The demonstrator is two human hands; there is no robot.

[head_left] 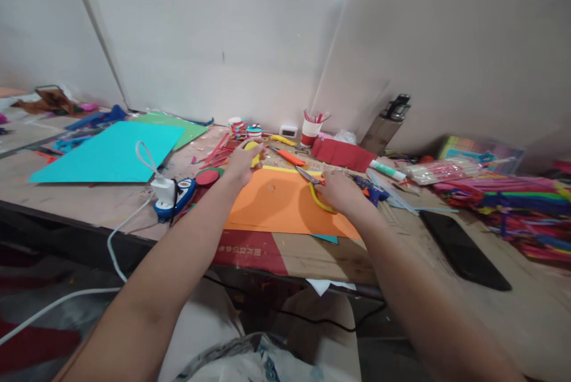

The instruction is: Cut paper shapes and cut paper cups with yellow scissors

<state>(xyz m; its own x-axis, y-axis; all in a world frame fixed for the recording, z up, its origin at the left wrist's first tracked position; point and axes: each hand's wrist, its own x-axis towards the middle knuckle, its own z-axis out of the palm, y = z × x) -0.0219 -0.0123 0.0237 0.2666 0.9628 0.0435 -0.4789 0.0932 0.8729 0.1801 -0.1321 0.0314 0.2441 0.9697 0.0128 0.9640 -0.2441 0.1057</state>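
My left hand (241, 163) is closed around a small yellow piece (256, 155), its kind partly hidden by my fingers. It hovers by the left edge of the orange paper (267, 203). My right hand (338, 188) grips a pair of scissors (307, 175) with yellow handles, the blades pointing left over the paper. A strip of yellow paper (285, 169) shows along the sheet's far edge. Just beyond lie an orange-handled cutter or knife (289, 156) and another yellow-handled tool (283, 140).
Turquoise card (107, 153), a blue power strip (176, 199) with a white charger, and red discs (207, 178) lie left. A paper cup (311, 131), glue stick (387, 169), bottle (386, 123), black phone (464, 248) and colourful pipe cleaners (521, 206) stand or lie right.
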